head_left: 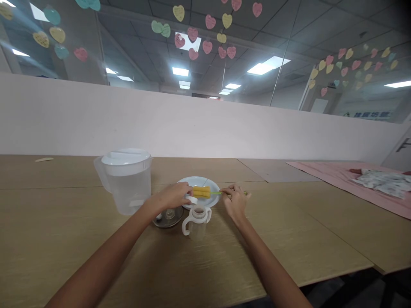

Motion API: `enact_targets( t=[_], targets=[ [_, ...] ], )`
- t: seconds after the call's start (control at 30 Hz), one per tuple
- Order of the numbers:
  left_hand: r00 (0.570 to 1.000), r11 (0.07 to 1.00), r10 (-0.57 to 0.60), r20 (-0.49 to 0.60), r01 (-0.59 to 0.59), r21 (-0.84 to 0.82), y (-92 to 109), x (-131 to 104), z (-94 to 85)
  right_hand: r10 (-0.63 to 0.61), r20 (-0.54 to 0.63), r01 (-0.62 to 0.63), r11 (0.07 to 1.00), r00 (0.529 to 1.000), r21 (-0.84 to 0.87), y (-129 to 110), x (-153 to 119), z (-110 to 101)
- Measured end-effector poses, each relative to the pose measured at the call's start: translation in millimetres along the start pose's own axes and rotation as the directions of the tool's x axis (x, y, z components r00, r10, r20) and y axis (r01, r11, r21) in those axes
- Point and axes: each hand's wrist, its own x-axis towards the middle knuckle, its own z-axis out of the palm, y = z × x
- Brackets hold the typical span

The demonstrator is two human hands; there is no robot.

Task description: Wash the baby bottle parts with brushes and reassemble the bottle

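My right hand [235, 201] is closed on the thin green handle of a sponge bottle brush [201, 192]. The brush's yellow sponge head points left, over a white plate [214, 201]. Between the fingers of my left hand [175, 196] is a white bottle cap [192, 199], beside the sponge; whether the two touch I cannot tell. Just in front of the plate stands an uncapped clear baby bottle [197, 224], upright, with two white handles. Partly under my left wrist lies a round metal lid or dish [168, 219] with small pale pieces on it.
A translucent lidded pitcher [130, 188] stands left of my left hand. Far right, a pink cloth [334, 175] carries a patterned white garment [383, 183]. A small flat beige piece [44, 159] lies back left. A white wall [192, 128] rises behind the wooden table [282, 231].
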Motion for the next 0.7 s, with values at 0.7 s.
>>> enact_targets(
  t=[0.7],
  targets=[
    [0.964, 0.996, 0.062, -0.257, -0.074, -0.041, -3, 1, -8.6, 0.199, 0.05, -0.205, 0.962, 0.979, 0.179, 2, 4, -6]
  ],
)
